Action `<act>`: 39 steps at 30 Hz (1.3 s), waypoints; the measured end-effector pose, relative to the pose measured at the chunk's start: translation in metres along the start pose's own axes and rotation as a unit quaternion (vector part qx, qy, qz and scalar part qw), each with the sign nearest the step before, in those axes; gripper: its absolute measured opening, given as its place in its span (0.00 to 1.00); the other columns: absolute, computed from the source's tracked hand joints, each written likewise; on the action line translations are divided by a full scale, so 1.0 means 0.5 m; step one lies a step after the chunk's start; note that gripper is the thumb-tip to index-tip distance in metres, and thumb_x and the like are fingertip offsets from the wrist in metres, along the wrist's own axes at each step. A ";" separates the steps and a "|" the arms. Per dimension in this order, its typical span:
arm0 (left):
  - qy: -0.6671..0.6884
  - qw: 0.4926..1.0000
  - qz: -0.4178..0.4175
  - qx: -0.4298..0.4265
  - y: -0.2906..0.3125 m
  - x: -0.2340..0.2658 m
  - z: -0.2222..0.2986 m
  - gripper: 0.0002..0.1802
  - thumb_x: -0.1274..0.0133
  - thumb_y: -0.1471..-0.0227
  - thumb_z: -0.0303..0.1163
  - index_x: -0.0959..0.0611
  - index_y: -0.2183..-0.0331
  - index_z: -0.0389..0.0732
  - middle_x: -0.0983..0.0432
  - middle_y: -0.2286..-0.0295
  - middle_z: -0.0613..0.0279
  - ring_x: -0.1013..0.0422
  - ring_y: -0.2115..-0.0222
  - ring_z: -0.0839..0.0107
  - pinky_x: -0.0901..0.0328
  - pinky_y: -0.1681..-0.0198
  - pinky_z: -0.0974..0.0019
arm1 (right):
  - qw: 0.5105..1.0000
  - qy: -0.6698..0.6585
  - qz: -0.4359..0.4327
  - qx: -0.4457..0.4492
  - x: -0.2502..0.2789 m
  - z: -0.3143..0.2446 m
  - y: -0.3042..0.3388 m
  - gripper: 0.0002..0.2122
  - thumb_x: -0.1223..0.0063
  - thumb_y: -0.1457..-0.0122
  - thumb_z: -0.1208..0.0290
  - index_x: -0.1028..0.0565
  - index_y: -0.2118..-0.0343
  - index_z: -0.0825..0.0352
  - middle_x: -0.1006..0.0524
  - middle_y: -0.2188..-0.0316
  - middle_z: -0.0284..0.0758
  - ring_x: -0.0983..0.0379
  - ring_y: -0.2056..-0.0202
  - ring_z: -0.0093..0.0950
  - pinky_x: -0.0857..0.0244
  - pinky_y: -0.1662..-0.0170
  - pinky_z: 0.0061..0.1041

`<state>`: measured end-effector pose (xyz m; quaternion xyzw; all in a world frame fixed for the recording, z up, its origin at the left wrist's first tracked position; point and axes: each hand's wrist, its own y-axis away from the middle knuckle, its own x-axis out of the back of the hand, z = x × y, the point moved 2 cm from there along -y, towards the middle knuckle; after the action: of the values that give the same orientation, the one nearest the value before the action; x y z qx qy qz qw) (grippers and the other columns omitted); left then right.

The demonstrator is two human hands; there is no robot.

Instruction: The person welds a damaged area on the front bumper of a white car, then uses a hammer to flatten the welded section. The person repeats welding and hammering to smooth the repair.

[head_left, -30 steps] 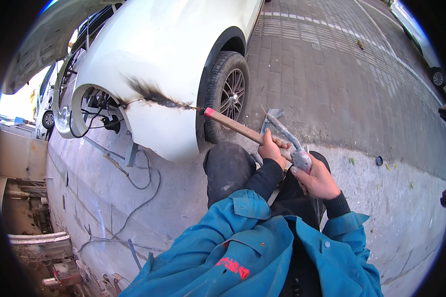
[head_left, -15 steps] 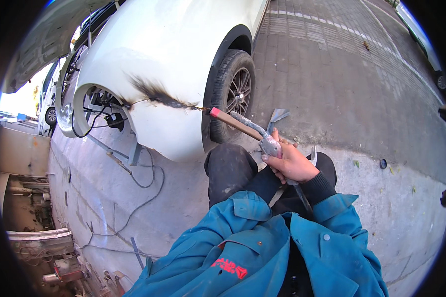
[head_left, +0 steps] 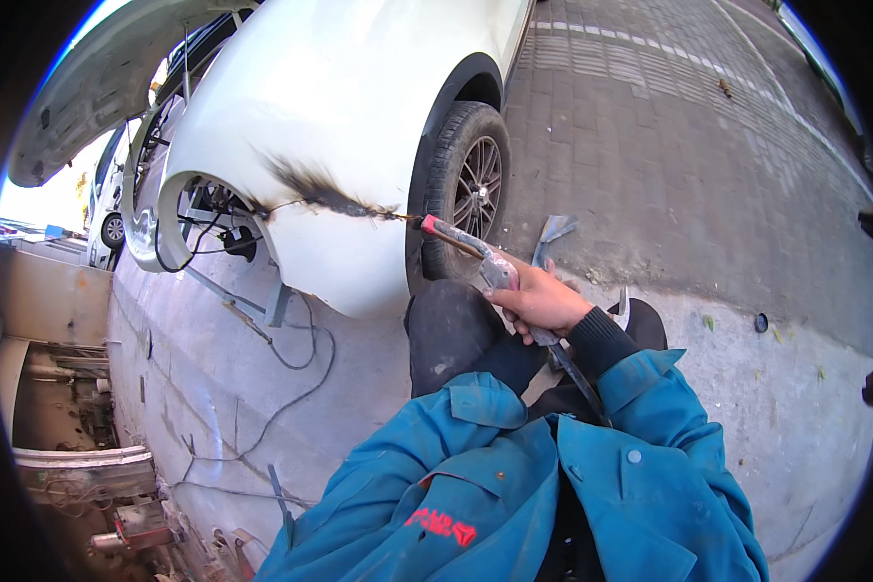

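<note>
My right hand (head_left: 545, 299) is wrapped round a grey welding torch (head_left: 501, 273), its black cable (head_left: 580, 380) trailing toward my lap. The torch's bent neck lies along a brown wooden handle with a red end (head_left: 429, 224), which points at a white car panel (head_left: 339, 257). My left hand (head_left: 550, 264) is mostly hidden behind the right one; its fingertips curl near the handle, whose rear part is hidden. A small orange glow shows between the red end and the panel's edge. A black scorch mark (head_left: 310, 186) streaks the panel from there toward the round opening.
The car's front wheel (head_left: 470, 179) stands just beyond the torch. A grey flat metal blade (head_left: 556, 233) shows past my hands. Cables (head_left: 325, 373) lie on the concrete at left, near a bin of scrap parts (head_left: 78, 456). A black cap (head_left: 761, 322) lies at right.
The torch has slid forward along the wooden handle, so its neck now reaches the red end. My right hand has moved slightly left with it, and the view has shifted a little.
</note>
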<state>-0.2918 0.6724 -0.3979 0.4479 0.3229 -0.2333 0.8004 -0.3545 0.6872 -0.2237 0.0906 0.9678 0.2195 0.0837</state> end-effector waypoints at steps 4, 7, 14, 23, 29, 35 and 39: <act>-0.107 0.992 -0.030 0.053 0.073 0.007 0.025 0.14 0.57 0.25 0.41 0.22 0.50 0.45 0.19 0.55 0.61 0.21 0.53 0.64 0.27 0.44 0.54 | 0.998 -0.055 0.009 0.033 0.000 0.012 -0.005 0.18 0.42 0.29 0.66 0.29 0.41 0.67 0.27 0.76 0.28 0.30 0.83 0.18 0.29 0.82 0.24; -0.345 0.924 -0.020 0.161 0.190 -0.016 0.098 0.14 0.55 0.25 0.37 0.22 0.48 0.39 0.18 0.52 0.56 0.20 0.51 0.64 0.27 0.43 0.58 | 0.995 -0.102 0.013 -0.003 0.019 0.035 -0.018 0.12 0.42 0.29 0.64 0.28 0.53 0.67 0.28 0.77 0.28 0.30 0.83 0.18 0.29 0.83 0.26; -0.644 0.508 0.025 -0.571 0.428 -0.242 0.609 0.11 0.46 0.30 0.30 0.14 0.55 0.33 0.14 0.59 0.56 0.20 0.58 0.71 0.26 0.55 0.66 | 0.990 -0.136 -0.021 -0.016 0.034 0.069 -0.030 0.13 0.41 0.29 0.63 0.31 0.65 0.64 0.29 0.78 0.28 0.30 0.84 0.20 0.28 0.84 0.26; -0.731 0.281 0.181 -0.595 0.350 -0.433 1.251 0.37 0.57 0.27 0.60 0.17 0.46 0.32 0.18 0.51 0.48 0.24 0.50 0.53 0.33 0.42 0.56 | 0.993 -0.112 -0.032 -0.009 0.022 0.049 -0.021 0.12 0.41 0.29 0.62 0.28 0.59 0.67 0.28 0.77 0.28 0.29 0.82 0.19 0.29 0.83 0.25; -0.686 0.481 0.168 -0.520 0.250 -0.364 1.331 0.49 0.66 0.30 0.71 0.18 0.40 0.34 0.20 0.45 0.49 0.26 0.45 0.59 0.40 0.36 0.61 | 0.993 -0.115 -0.029 -0.030 0.004 0.052 -0.042 0.14 0.41 0.29 0.63 0.27 0.68 0.68 0.28 0.77 0.29 0.29 0.82 0.20 0.29 0.82 0.25; -0.725 0.457 0.192 -0.478 0.259 -0.380 1.334 0.52 0.64 0.32 0.74 0.22 0.36 0.34 0.20 0.45 0.48 0.27 0.44 0.59 0.39 0.37 0.60 | 0.995 -0.087 -0.031 -0.027 0.007 0.038 -0.060 0.15 0.40 0.29 0.62 0.27 0.69 0.67 0.28 0.78 0.29 0.29 0.83 0.20 0.30 0.84 0.26; -0.738 0.453 0.181 -0.465 0.250 -0.383 1.325 0.53 0.63 0.33 0.75 0.23 0.36 0.34 0.20 0.46 0.48 0.26 0.46 0.58 0.39 0.37 0.60 | 0.994 -0.090 -0.044 -0.031 -0.002 0.039 -0.073 0.16 0.40 0.29 0.61 0.28 0.70 0.67 0.29 0.78 0.29 0.29 0.83 0.20 0.30 0.84 0.27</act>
<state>-0.1357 0.1751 0.0706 -0.2830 -0.4173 -0.1413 0.8519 -0.3546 0.6624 -0.2571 0.0648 0.9521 0.2365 0.1829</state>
